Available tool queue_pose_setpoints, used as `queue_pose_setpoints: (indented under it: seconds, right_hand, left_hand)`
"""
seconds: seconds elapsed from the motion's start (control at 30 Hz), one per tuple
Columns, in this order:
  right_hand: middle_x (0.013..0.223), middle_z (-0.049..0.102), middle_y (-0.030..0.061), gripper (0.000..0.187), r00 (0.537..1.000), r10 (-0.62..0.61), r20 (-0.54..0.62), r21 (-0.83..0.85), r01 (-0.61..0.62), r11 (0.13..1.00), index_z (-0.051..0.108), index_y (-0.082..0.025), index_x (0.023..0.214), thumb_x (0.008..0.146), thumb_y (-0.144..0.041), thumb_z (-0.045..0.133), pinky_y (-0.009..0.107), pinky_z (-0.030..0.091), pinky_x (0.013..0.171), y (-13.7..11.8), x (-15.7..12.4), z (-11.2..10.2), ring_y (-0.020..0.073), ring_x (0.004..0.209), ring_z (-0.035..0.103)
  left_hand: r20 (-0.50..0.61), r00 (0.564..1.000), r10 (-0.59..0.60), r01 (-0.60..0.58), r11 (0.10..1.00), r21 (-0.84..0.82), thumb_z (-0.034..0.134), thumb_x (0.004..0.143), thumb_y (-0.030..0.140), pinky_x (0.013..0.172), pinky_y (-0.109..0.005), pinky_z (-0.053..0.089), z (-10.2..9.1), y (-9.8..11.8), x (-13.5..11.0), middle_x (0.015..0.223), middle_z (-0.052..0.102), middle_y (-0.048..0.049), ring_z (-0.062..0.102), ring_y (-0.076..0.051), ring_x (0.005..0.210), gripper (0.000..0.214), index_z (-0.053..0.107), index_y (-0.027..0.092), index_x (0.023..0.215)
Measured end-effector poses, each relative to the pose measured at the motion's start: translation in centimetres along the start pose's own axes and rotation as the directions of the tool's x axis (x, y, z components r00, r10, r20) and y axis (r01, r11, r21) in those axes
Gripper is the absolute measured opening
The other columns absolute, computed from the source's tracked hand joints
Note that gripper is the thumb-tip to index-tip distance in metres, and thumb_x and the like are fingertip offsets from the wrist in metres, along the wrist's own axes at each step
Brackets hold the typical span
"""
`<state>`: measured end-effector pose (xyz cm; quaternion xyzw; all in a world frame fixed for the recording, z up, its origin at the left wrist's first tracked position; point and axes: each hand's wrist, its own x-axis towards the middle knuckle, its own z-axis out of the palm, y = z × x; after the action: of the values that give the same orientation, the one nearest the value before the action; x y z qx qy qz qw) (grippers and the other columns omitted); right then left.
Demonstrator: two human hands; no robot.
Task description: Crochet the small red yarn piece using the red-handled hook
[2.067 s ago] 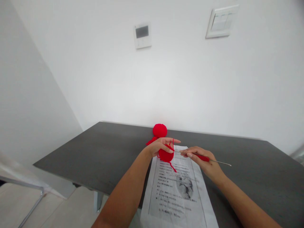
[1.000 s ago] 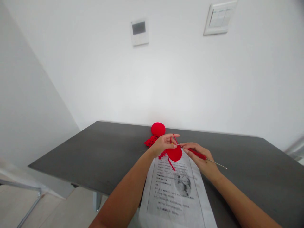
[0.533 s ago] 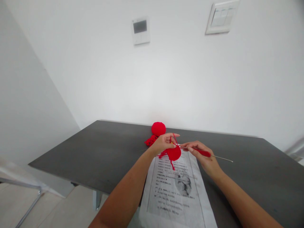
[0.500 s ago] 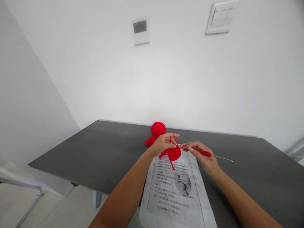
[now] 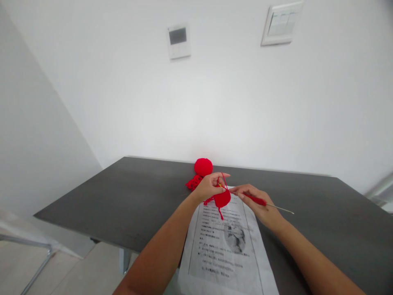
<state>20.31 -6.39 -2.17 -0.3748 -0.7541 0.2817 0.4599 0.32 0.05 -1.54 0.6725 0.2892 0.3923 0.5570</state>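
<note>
My left hand [image 5: 209,187] pinches a small red crochet piece [image 5: 222,198], with its index finger stretched out and a strand of red yarn [image 5: 224,180] running up over it. A short red tail dangles below the piece. In my right hand [image 5: 256,201] is a crochet hook [image 5: 257,200] with a red handle; its bare metal end points out to the right. The hook's other tip meets the top edge of the piece, though the stitch there is too small to make out. A bit of yellow shows by the left fingers.
Behind my left hand, a ball of red yarn [image 5: 203,167] and a red openwork piece [image 5: 193,182] lie on the dark table [image 5: 147,192]. A printed sheet [image 5: 227,262] lies under my hands. The white wall [image 5: 196,102] rises at the table's back edge.
The view has shifted slightly. My right hand and the hook have moved a little left and down relative to the crochet piece; both hands keep their hold.
</note>
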Motion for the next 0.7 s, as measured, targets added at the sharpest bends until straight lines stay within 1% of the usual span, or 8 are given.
queue_pose_setpoints:
  seconds: [0.13, 0.2, 0.3, 0.4, 0.5, 0.57, 0.7]
  right_hand:
    - [0.104, 0.071, 0.0078, 0.02, 1.0, -0.021, 0.004, -0.125, 0.021, 0.992, 0.065, -0.022, 0.095, 0.093, -0.033, 0.048, 0.035, 0.053, 0.083, -0.1, -0.1, 0.2, 0.0222, 0.095, 0.067]
    - [0.1, 0.07, 0.0076, 0.019, 0.996, -0.084, 0.016, -0.187, 0.085, 0.979, 0.064, -0.023, 0.096, 0.094, -0.03, 0.047, 0.033, 0.053, 0.082, -0.1, 0.0, 0.4, 0.0212, 0.092, 0.066]
    - [0.097, 0.067, 0.0083, 0.016, 0.977, -0.211, 0.029, -0.245, 0.211, 0.946, 0.063, -0.024, 0.095, 0.094, -0.026, 0.048, 0.032, 0.053, 0.08, 0.1, 0.1, 0.7, 0.0204, 0.09, 0.065]
    - [0.101, 0.064, 0.0092, 0.013, 0.963, -0.27, -0.005, -0.309, 0.255, 0.916, 0.061, -0.025, 0.097, 0.093, -0.023, 0.049, 0.032, 0.054, 0.08, 0.5, 0.2, 1.0, 0.0202, 0.093, 0.064]
    - [0.107, 0.064, 0.0099, 0.014, 0.956, -0.294, -0.012, -0.334, 0.274, 0.902, 0.06, -0.025, 0.1, 0.093, -0.023, 0.049, 0.033, 0.054, 0.082, 0.9, 0.3, 1.0, 0.02, 0.096, 0.064]
    - [0.108, 0.064, 0.0101, 0.015, 0.949, -0.316, -0.003, -0.332, 0.297, 0.895, 0.061, -0.025, 0.1, 0.094, -0.023, 0.047, 0.032, 0.055, 0.082, 0.9, 0.3, 0.9, 0.0198, 0.097, 0.065]
    - [0.109, 0.064, 0.01, 0.016, 0.932, -0.362, -0.003, -0.335, 0.34, 0.879, 0.062, -0.025, 0.1, 0.094, -0.023, 0.047, 0.031, 0.055, 0.083, 0.4, 0.3, 0.7, 0.0191, 0.096, 0.066]
  left_hand:
    - [-0.006, 0.999, 0.052, -0.051, 0.996, 0.071, 0.065, 0.064, 0.013, 0.062, -0.021, 0.038, 0.2, -0.2, 0.0, 0.074, 0.054, 0.0019, 0.048, -0.007, 0.064, 0.054, 0.06, 0.012, 0.118]
    - [-0.006, 0.997, 0.072, -0.071, 0.992, 0.101, 0.065, 0.065, 0.013, 0.061, -0.021, 0.037, 0.4, -0.2, -0.1, 0.075, 0.054, 0.0017, 0.048, -0.007, 0.063, 0.055, 0.058, 0.011, 0.12]
    - [-0.018, 0.996, 0.084, -0.081, 0.989, 0.121, 0.066, 0.067, 0.014, 0.062, -0.021, 0.038, 0.8, -0.4, -0.1, 0.077, 0.054, 0.001, 0.049, -0.008, 0.065, 0.06, 0.054, 0.011, 0.126]
    - [-0.068, 0.995, 0.069, -0.062, 0.993, 0.1, 0.068, 0.068, 0.015, 0.067, -0.023, 0.041, 1.1, -0.5, 0.0, 0.078, 0.056, 0.0008, 0.053, -0.01, 0.069, 0.067, 0.048, 0.011, 0.132]
    - [-0.122, 0.992, 0.039, -0.034, 0.998, 0.044, 0.072, 0.066, 0.016, 0.069, -0.025, 0.043, 1.2, -0.7, 0.3, 0.077, 0.057, 0.0006, 0.056, -0.011, 0.07, 0.072, 0.046, 0.01, 0.133]
    - [-0.138, 0.99, 0.005, -0.01, 0.999, -0.035, 0.076, 0.063, 0.017, 0.069, -0.025, 0.043, 1.3, -0.7, 0.4, 0.075, 0.058, 0.001, 0.056, -0.011, 0.069, 0.076, 0.046, 0.009, 0.132]
    - [-0.098, 0.992, -0.083, 0.055, 0.963, -0.264, 0.083, 0.054, 0.022, 0.069, -0.025, 0.042, 1.5, -0.9, 0.6, 0.07, 0.059, 0.0027, 0.056, -0.01, 0.065, 0.087, 0.046, 0.007, 0.131]
